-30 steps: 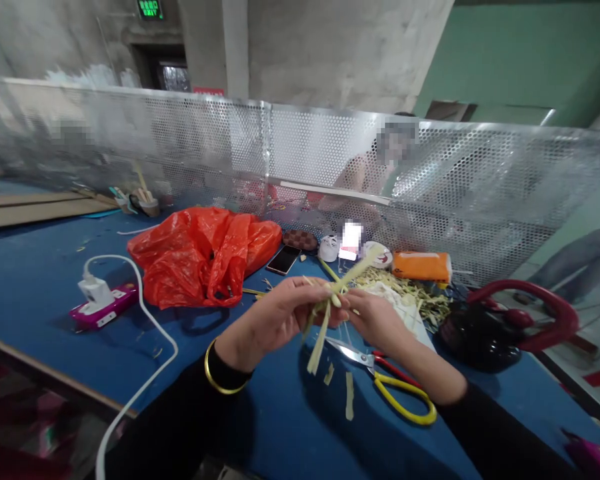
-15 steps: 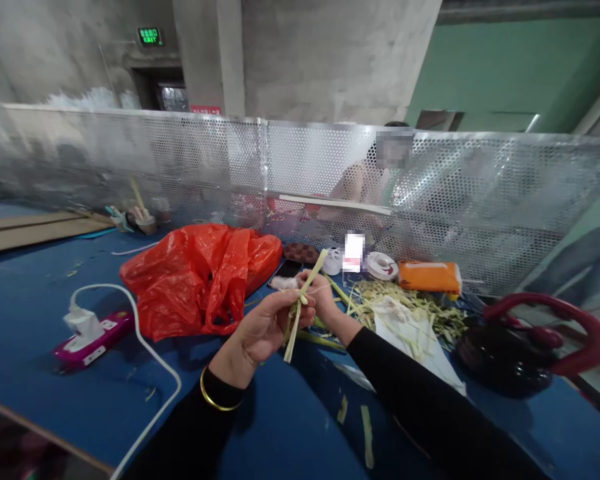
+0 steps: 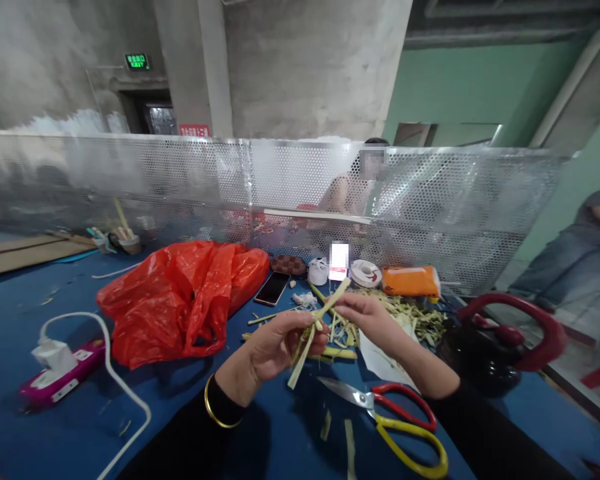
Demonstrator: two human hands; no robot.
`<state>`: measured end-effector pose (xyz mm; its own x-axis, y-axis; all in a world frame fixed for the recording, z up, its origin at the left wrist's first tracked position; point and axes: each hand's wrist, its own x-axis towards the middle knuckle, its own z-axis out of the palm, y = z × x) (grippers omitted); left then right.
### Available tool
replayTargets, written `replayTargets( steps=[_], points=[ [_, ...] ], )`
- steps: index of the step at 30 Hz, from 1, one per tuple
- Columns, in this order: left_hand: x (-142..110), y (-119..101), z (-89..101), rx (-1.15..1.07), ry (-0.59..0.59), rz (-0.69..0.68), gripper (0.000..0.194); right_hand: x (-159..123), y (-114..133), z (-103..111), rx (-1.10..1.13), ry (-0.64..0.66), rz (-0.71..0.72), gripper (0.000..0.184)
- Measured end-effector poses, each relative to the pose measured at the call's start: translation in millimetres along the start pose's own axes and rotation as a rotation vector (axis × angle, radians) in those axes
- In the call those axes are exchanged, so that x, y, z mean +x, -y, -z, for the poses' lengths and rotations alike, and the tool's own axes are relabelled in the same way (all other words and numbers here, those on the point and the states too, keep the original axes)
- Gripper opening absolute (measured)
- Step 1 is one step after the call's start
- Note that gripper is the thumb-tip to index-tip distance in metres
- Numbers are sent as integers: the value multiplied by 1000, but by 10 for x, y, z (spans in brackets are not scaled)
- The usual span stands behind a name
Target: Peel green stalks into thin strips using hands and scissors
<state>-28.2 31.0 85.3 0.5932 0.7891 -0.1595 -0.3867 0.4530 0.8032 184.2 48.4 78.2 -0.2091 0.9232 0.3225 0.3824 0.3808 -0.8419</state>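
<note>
My left hand point(image 3: 275, 345), with a gold bangle on its wrist, is closed on a small bundle of pale green leaf strips point(image 3: 306, 341) held above the blue table point(image 3: 55, 427). My right hand point(image 3: 367, 315) pinches the upper end of one strip point(image 3: 336, 296) that sticks up to the right. A thin pale thread runs between the two hands. Scissors point(image 3: 395, 420) with red and yellow handles lie on the table just below my right forearm.
A red plastic bag point(image 3: 180, 300) lies to the left, a phone point(image 3: 271, 288) behind it. Leaf scraps point(image 3: 415, 313), an orange pack point(image 3: 411, 281) and a dark bag with red handles point(image 3: 500, 340) are at the right. A pink power strip point(image 3: 55, 373) with white cable sits far left. A person sits behind the perforated metal screen point(image 3: 280, 193).
My right hand drew back from reaching across the table and now pinches the strip's upper end. The view shifted, and the scissors show again.
</note>
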Motion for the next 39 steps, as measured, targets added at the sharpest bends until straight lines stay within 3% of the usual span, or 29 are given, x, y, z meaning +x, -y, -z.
replayTargets(
  steps=[4,8,13,19,26,28,33,37,39],
  points=[
    [170,15,-319,122,96,36,22,-264,133,50,221,166,58,28],
    [281,95,-490,257,101,-1,24,-313,-7,100,292,125,83,28],
    [376,220,-415,355,43,-73,24,-292,-125,125,323,122,31,35],
    [464,251,-295,361,54,-47,18,-321,-83,160,265,122,-91,23],
    [471,262,-298,285,99,2,17,-314,-101,181,157,-7,-28,23],
    [464,245,-293,270,107,6,19,-313,-106,177,190,-18,-47,19],
    [451,191,-279,170,152,52,18,-322,-131,136,408,153,-137,14],
    [460,180,-281,168,142,82,18,-313,-146,125,378,45,-162,19],
    [467,182,-283,176,113,85,20,-307,-144,136,479,6,-203,20]
  ],
)
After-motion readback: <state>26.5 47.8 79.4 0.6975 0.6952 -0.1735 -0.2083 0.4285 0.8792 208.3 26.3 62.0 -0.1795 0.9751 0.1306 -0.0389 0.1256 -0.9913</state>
